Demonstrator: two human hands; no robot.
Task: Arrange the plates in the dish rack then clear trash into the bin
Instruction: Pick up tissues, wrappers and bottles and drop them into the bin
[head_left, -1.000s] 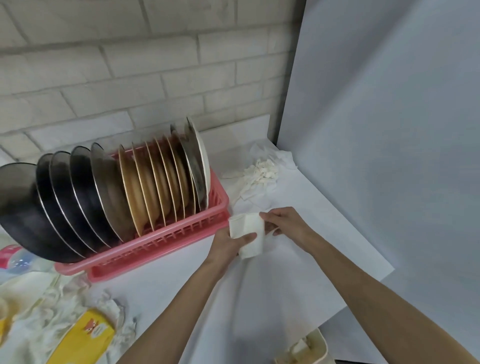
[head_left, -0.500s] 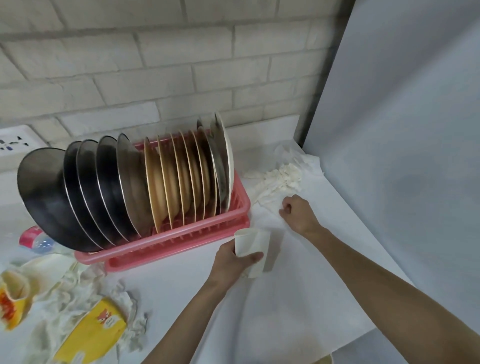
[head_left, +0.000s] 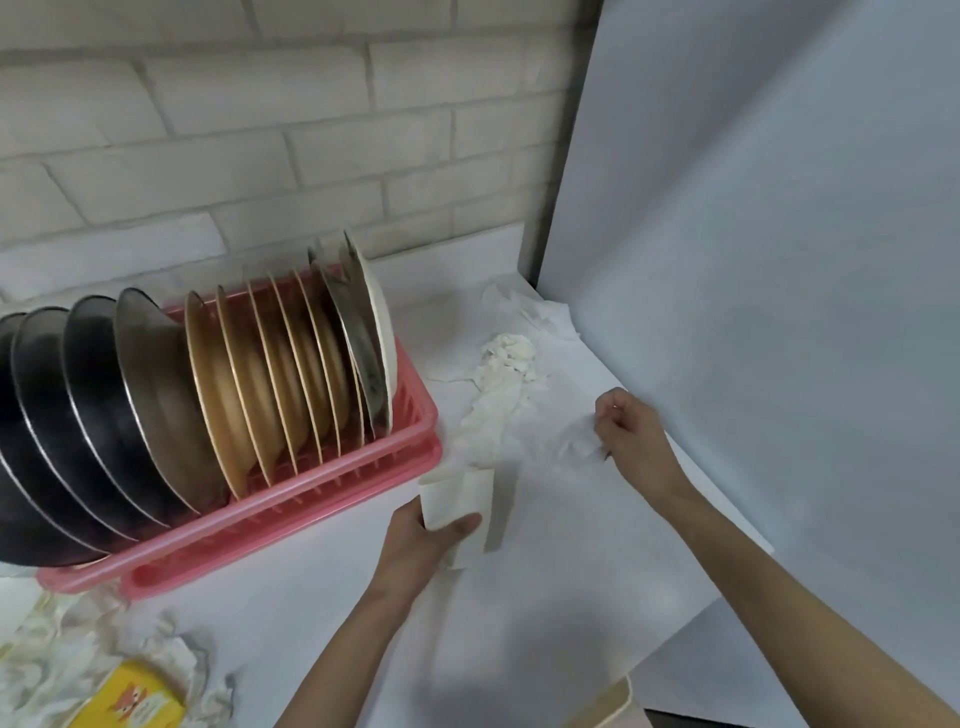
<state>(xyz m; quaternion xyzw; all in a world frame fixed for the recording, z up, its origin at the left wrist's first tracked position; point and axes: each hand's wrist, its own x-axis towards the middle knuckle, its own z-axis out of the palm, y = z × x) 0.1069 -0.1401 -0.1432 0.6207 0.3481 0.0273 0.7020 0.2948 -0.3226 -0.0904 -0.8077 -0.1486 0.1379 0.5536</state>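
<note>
Cup (head_left: 457, 496) just beside rack (head_left: 291, 525) corner

We saw the plates (head_left: 249, 384) standing on edge in the pink dish rack (head_left: 311, 499): dark steel at left, tan in the middle, one cream at right. The left hand (head_left: 421, 545) gripped a white paper cup (head_left: 457, 493) beside the rack. The right hand (head_left: 628, 431) pinched a crumpled tissue (head_left: 576, 441). A twisted tissue (head_left: 498, 395) lay on the worktop (head_left: 545, 597).

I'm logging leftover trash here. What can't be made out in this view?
Head view only:
Bin: bottom edge cuts it; contents unseen.
Yellow box: cut by bottom edge, print blurred.
Cup: left hand covers its base; inside hidden.
Tissue: partly hidden in the pinching right hand.
Dark plates: left edge cuts them.
</note>
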